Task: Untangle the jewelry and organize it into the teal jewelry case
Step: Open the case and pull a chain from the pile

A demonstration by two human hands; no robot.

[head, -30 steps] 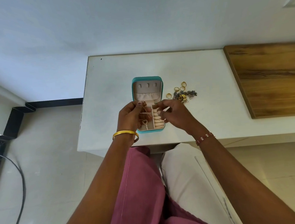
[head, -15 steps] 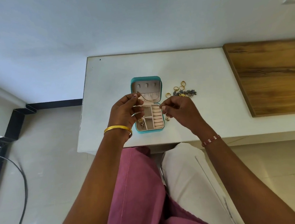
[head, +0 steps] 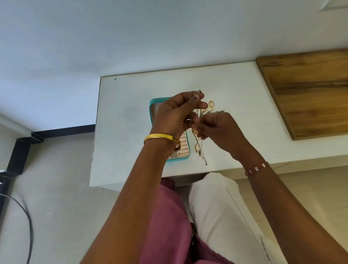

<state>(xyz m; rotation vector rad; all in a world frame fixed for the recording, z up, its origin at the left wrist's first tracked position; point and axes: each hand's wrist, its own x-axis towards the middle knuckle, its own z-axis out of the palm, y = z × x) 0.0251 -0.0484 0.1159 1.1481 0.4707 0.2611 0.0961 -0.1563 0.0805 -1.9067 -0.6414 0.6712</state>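
The surface looks like matt white laminate, smooth with a few faint smudges. Next to it sits a wood-grain panel, brown with a low satin sheen. The teal jewelry case has a smooth, leatherette-looking shell and a soft pinkish velvety lining. The thin chain is fine metal, gold-toned, and the loose rings are shiny gold. The bangle is polished yellow metal, properly glossy. The floor looks like pale, slightly reflective tile.

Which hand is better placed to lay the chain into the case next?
Probably the left hand: it pinches the chain's top end directly above the teal case, while the right hand sits beside it.
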